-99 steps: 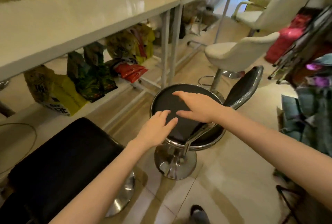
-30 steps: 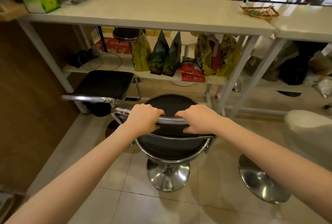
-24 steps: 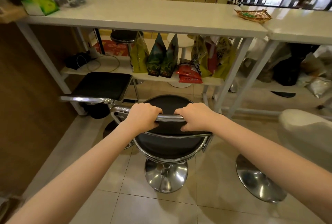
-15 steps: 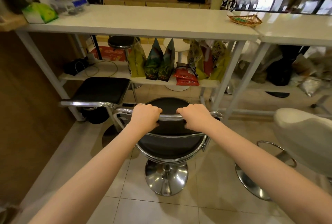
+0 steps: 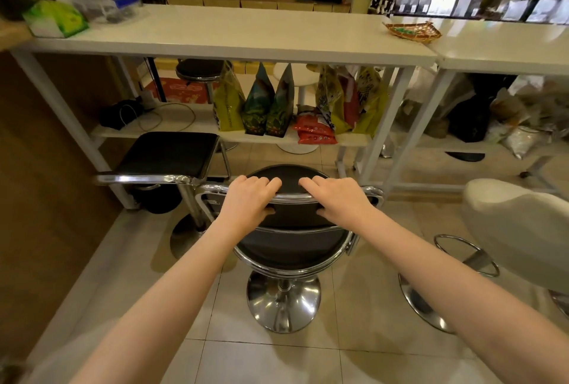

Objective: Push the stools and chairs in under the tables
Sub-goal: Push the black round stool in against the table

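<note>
The head view showed the round black stool [image 5: 289, 242] directly ahead of both hands, its chrome backrest rail running left to right across the person's front. The left hand [image 5: 251, 199] and right hand [image 5: 338, 199] curled over that rail, about equally near. The stool stood just short of the white surface [image 5: 231, 35], whose lower shelf [image 5: 197, 129] held bags. A square black stool [image 5: 167, 152] sat left, a white chair [image 5: 517, 223] right, on tiled floor.
</note>
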The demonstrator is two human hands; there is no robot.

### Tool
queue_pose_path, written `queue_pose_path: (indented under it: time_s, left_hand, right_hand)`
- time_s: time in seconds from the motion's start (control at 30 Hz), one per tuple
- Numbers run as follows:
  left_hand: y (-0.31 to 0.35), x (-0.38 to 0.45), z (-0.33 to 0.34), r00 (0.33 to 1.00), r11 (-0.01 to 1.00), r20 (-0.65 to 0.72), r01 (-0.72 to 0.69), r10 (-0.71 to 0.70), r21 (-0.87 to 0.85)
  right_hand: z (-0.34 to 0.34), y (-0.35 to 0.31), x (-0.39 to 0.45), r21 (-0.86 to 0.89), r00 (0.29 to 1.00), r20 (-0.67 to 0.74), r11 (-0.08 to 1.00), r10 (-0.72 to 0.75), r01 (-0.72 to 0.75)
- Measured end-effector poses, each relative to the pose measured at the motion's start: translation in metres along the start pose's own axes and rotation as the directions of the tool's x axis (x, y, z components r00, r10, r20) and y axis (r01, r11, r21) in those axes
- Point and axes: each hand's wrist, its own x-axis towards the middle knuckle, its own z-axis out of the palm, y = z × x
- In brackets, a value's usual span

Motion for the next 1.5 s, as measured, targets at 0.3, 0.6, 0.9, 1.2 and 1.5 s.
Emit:
queue_pose_path:
  time_s: [0.3,0.6,0.9,1.2,1.5]
  left_hand:
    - [0.003,-0.018,0.014,0.980,0.998,-0.195,0.051,-0.041,0.048]
    - [-0.005,-0.018,0.025,0.985,0.990,-0.170,0.040,-0.017,0.134]
    - [-0.009,-0.007,0.028,0.972,0.997,-0.230,0.058,-0.045,0.049]
    - [-0.025,0.020,0.041,0.967,0.997,-0.251,0.060,-0.046,0.052]
    - [-0.041,0.066,0.062,0.953,0.997,-0.303,0.050,-0.032,0.054]
  right_hand:
    - [0.018,-0.003,-0.010,-0.044,0.970,-0.245,0.999,-0.001,-0.011]
    - [0.020,0.001,-0.005,-0.070,0.979,-0.199,0.996,0.041,-0.056]
    - [0.021,0.011,0.004,-0.052,0.954,-0.300,0.998,0.007,-0.024]
    - [0.033,0.027,0.032,-0.041,0.939,-0.340,0.997,0.045,-0.063]
    - [0.050,0.065,0.066,-0.022,0.932,-0.361,0.999,0.031,-0.042]
